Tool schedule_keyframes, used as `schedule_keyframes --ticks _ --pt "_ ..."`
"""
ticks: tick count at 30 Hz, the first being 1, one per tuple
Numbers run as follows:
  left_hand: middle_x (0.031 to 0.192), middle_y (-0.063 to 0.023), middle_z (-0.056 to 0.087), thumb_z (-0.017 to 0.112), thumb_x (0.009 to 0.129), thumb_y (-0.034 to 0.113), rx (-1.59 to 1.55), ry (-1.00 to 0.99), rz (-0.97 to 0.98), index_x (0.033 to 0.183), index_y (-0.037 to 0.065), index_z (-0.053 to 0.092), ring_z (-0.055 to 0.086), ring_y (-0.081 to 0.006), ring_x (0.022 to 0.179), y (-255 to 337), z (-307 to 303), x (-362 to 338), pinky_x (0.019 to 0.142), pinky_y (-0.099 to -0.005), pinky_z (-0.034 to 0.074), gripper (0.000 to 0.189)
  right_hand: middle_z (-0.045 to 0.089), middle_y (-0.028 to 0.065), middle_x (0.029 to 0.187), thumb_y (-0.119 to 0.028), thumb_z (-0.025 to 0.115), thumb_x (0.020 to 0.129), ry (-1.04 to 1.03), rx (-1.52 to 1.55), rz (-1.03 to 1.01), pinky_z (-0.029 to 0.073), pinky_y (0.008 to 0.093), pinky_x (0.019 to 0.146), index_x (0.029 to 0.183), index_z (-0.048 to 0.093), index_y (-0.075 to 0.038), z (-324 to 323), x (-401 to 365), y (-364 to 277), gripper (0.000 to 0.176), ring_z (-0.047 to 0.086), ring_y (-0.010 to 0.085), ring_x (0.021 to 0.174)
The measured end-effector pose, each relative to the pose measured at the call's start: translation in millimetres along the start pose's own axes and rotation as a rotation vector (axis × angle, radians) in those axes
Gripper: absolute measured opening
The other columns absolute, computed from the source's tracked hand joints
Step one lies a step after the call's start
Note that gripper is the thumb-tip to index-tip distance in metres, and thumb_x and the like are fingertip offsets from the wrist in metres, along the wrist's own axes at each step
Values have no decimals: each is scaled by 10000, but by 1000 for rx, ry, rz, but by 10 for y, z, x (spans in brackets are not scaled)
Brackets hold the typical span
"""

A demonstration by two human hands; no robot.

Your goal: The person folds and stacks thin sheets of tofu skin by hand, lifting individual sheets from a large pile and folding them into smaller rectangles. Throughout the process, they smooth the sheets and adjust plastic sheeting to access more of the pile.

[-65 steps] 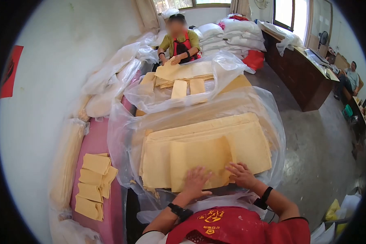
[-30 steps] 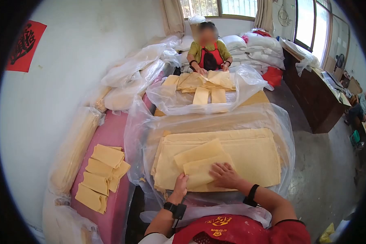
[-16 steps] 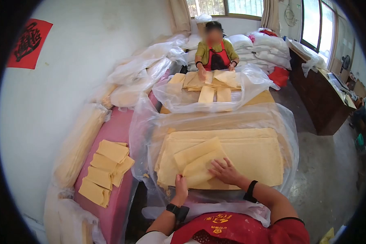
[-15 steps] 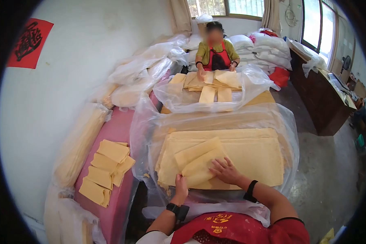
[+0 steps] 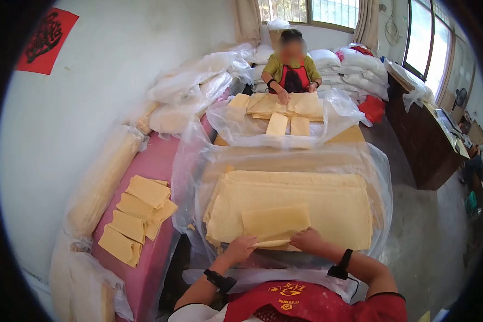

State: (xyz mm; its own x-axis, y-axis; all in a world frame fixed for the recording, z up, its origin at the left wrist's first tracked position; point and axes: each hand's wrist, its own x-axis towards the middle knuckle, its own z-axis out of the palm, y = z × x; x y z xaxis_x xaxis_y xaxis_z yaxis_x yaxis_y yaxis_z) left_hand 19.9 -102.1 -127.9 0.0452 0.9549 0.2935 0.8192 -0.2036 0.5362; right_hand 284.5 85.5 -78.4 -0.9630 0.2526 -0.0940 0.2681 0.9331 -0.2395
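A pale yellow folded sheet [image 5: 276, 219], which looks like tofu skin, lies on a large flat stack [image 5: 333, 196] of the same sheets. My left hand [image 5: 240, 249] is closed on the near left corner of the folded sheet. At its near right corner, my right hand [image 5: 308, 240] has its fingers closed on the edge. Between my hands, the near edge is turned up in a narrow fold. Clear plastic film [image 5: 378, 177] lies around and under the stack.
Several folded yellow bundles [image 5: 124, 234] lie on a pink-covered bench [image 5: 150, 263] at left. Across the table, a person in a red apron [image 5: 295, 75] handles more sheets [image 5: 306, 105] on plastic. Wrapped rolls [image 5: 104, 185] line the wall. A dark desk [image 5: 421, 145] stands at right.
My right hand has moved from lying flat on the sheet to gripping its near right edge. The folded sheet is turned square to me, and its near edge is raised. The view has shifted slightly.
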Motion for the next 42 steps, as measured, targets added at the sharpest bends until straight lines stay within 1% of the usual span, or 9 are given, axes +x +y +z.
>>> schedule_keyframes --ticks 2,4,6,10,14,20,25,35,42 --pt "943 -167 668 595 882 218 34 -139 -24 1036 53 645 641 -340 946 -330 14 53 828 -431 504 231 658 142 942 -310 571 890 -162 109 61 501 470 762 960 619 -90 1 -44 149 236 640 348 878" --pt "857 -184 672 571 897 229 74 -263 -44 1013 48 644 658 -353 868 -314 -128 310 771 -449 515 227 649 170 878 -348 570 889 206 240 127 506 487 739 934 624 -84 61 33 416 274 637 373 806" --pt "774 -208 647 534 920 272 -355 -164 -661 1022 53 628 652 -372 761 13 -416 666 711 -471 512 260 652 163 883 -349 569 887 292 222 184 511 480 732 928 626 -89 -1 216 540 269 641 362 803" --pt "896 -184 658 542 887 264 83 -66 -638 1055 53 626 647 -340 883 -107 -192 896 766 -473 499 282 652 139 861 -349 575 876 320 94 350 526 458 713 917 627 -88 38 563 619 270 650 333 793" --pt "1300 -169 525 555 813 206 583 290 78 1199 73 585 463 -312 1247 169 -64 1029 968 -537 378 410 645 136 888 -303 575 868 218 48 432 522 463 746 933 634 -75 30 693 610 244 649 325 848" --pt "1416 -97 453 533 903 372 490 257 41 1333 232 529 383 -295 1338 258 357 945 1030 -590 304 453 520 172 1325 -333 645 821 558 -340 42 257 585 1067 1243 563 -98 233 694 428 490 424 348 1300" --pt "1250 -104 550 539 897 342 426 259 -109 1231 145 567 470 -286 1232 44 334 1036 1012 -530 357 389 337 212 1495 -566 542 856 374 -92 315 79 579 1140 1390 462 -107 223 534 156 709 221 377 1429" --pt "1063 -151 608 586 845 231 100 -279 -280 1009 66 569 565 -350 1059 -386 -97 1026 840 -489 468 234 312 208 1505 -614 588 805 373 -164 174 134 582 1128 1399 448 -133 257 467 210 777 229 386 1420" --pt "876 -244 604 454 984 288 53 544 -667 1137 67 506 608 -447 811 -987 -1065 105 739 -520 491 274 369 209 1458 -345 695 777 503 -66 294 201 550 1120 1327 489 -106 495 229 394 634 300 391 1382"
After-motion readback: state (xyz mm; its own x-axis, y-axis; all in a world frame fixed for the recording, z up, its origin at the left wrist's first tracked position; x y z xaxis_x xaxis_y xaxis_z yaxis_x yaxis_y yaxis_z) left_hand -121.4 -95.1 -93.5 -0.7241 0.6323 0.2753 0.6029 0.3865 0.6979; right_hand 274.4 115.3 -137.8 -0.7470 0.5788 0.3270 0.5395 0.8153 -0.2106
